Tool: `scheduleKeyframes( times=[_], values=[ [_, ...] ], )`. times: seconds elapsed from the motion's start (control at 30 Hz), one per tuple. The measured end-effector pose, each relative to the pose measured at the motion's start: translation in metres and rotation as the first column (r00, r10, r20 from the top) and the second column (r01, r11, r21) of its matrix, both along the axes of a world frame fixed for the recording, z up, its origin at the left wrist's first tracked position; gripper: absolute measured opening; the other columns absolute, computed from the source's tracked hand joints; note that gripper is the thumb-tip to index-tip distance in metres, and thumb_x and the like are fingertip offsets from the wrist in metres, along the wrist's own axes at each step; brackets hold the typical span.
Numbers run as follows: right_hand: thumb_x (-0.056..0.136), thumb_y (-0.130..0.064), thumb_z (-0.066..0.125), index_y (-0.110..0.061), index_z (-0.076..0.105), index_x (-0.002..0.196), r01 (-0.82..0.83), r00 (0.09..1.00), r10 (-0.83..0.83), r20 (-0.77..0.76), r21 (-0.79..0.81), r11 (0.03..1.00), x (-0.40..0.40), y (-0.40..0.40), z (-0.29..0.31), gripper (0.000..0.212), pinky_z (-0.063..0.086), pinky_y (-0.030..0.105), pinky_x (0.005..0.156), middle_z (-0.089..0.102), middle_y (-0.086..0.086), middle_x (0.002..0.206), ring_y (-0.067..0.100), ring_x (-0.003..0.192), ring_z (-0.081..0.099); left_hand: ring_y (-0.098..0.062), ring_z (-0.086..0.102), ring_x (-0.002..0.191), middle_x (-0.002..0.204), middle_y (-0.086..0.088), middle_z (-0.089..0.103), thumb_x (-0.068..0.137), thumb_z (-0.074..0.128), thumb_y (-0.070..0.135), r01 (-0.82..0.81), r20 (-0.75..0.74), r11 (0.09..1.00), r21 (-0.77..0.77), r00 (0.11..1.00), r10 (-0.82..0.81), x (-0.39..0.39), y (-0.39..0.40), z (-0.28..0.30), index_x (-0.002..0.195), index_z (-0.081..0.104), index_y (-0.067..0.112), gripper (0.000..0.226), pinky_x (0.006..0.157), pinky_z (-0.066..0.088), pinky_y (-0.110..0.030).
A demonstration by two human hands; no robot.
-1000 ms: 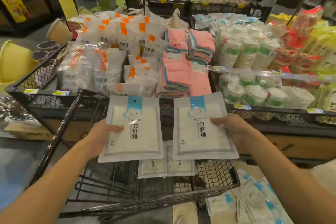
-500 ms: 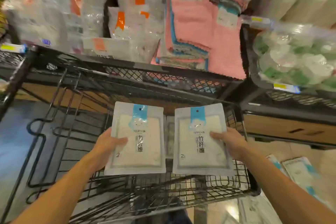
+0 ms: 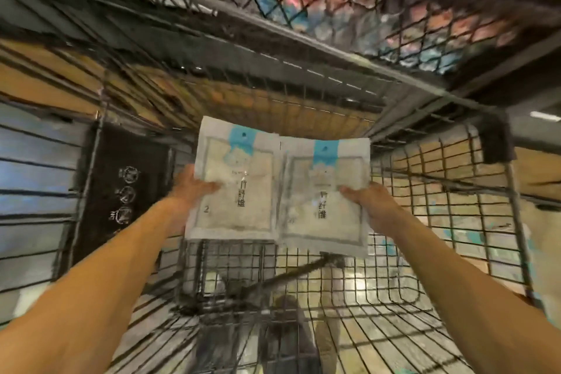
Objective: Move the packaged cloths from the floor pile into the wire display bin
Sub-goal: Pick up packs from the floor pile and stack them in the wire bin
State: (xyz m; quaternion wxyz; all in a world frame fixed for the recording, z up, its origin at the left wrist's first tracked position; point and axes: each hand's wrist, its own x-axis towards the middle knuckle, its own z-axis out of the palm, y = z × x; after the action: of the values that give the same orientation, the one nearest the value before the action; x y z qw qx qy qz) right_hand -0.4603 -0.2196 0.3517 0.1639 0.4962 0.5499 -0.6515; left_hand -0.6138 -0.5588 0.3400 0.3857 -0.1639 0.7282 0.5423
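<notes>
Head view, blurred: left hand [image 3: 189, 188] pinches one packaged cloth [image 3: 233, 179] by its outer edge, right hand [image 3: 368, 206] pinches the other packaged cloth [image 3: 326, 194], both flat, side by side above the wire display bin [image 3: 455, 222], seemingly to lay them neatly.

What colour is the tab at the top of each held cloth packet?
Light blue tab on flat white cloth packets, head view.
</notes>
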Motion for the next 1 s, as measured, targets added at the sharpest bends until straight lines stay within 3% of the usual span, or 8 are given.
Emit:
scheduleKeyframes(
  times=[0.1,0.2,0.3,0.37,0.5,0.67,0.8,1.0],
  values=[
    [0.080,-0.013,0.088,-0.007,0.067,0.123,0.019,0.999,-0.026,0.046,0.158,0.987,-0.010,-0.011,-0.018,0.049,0.065,0.041,0.073,0.076,0.011,0.114,0.028,0.096,0.076,-0.027,0.062,0.096,0.122,-0.027,0.065,0.086,0.075,-0.002,-0.109,-0.046,0.986,-0.130,0.994,0.103,0.008,0.010,-0.033,0.127,0.058,-0.005,0.044,0.059,0.054,-0.029],
    [0.082,-0.014,0.086,-0.006,0.070,0.116,-0.059,0.990,0.004,0.144,0.380,0.923,-0.015,-0.019,-0.031,0.039,0.063,0.045,0.087,0.075,0.010,0.108,0.028,0.096,0.073,-0.029,0.061,0.098,0.111,-0.011,0.063,0.084,0.081,0.020,-0.057,-0.190,0.894,-0.445,0.981,-0.032,0.018,0.016,-0.040,0.113,0.057,0.007,0.040,0.076,0.055,-0.040],
    [0.083,-0.026,0.086,-0.008,0.070,0.110,-0.184,0.966,0.050,0.254,0.535,0.825,-0.016,-0.024,-0.035,0.036,0.060,0.037,0.084,0.074,0.007,0.104,0.026,0.094,0.071,-0.035,0.058,0.105,0.118,-0.012,0.054,0.084,0.079,0.021,-0.058,-0.311,0.837,-0.545,0.941,-0.137,0.026,0.021,-0.040,0.115,0.046,0.011,0.047,0.082,0.051,-0.045],
    [0.082,-0.035,0.085,-0.008,0.065,0.112,-0.262,0.947,0.084,0.311,0.593,0.761,-0.016,-0.026,-0.036,0.045,0.059,0.037,0.084,0.072,0.008,0.106,0.027,0.096,0.069,-0.039,0.054,0.114,0.129,-0.016,0.049,0.086,0.076,0.015,-0.018,-0.362,0.791,-0.612,0.895,-0.259,0.032,0.025,-0.041,0.126,0.044,0.006,0.053,0.084,0.049,-0.048],
    [0.078,-0.045,0.086,-0.004,0.043,0.132,-0.377,0.910,0.107,0.400,0.692,0.616,-0.017,-0.031,-0.030,0.080,0.048,0.056,0.104,0.054,0.017,0.132,0.037,0.128,0.051,-0.038,0.047,0.120,0.127,-0.019,0.050,0.083,0.076,0.010,0.052,-0.376,0.580,-0.813,0.713,-0.591,0.035,0.029,-0.038,0.133,0.049,0.007,0.056,0.095,0.042,-0.050],
    [0.089,-0.047,0.073,-0.006,0.031,0.147,-0.635,0.772,0.290,0.565,0.695,0.338,-0.027,-0.037,-0.004,0.082,0.036,0.057,0.112,0.035,0.018,0.153,0.037,0.144,0.032,-0.035,0.046,0.128,0.140,-0.017,0.048,0.092,0.068,0.023,0.220,-0.232,0.459,-0.861,0.633,-0.739,0.026,0.029,-0.021,0.147,0.040,0.012,0.062,0.105,0.041,-0.048],
    [0.088,-0.059,0.068,-0.014,0.036,0.148,-0.692,0.706,0.426,0.566,0.681,0.240,-0.029,-0.033,0.033,0.081,0.039,0.055,0.110,0.043,0.013,0.149,0.036,0.138,0.040,-0.034,0.040,0.136,0.152,-0.015,0.036,0.101,0.048,0.045,0.278,-0.184,0.409,-0.869,0.586,-0.789,0.021,0.034,0.017,0.154,0.029,0.017,0.063,0.110,0.040,-0.049],
    [0.089,-0.073,0.053,-0.024,0.041,0.152,-0.737,0.575,0.553,0.602,0.676,0.030,-0.038,-0.019,0.126,0.080,0.020,0.059,0.124,0.046,0.005,0.155,0.028,0.147,0.037,-0.028,0.018,0.154,0.166,-0.011,0.023,0.101,0.031,0.057,0.277,-0.176,0.345,-0.897,0.493,-0.852,0.001,0.047,0.111,0.159,0.025,0.023,0.067,0.124,0.018,-0.051]
  ],
)
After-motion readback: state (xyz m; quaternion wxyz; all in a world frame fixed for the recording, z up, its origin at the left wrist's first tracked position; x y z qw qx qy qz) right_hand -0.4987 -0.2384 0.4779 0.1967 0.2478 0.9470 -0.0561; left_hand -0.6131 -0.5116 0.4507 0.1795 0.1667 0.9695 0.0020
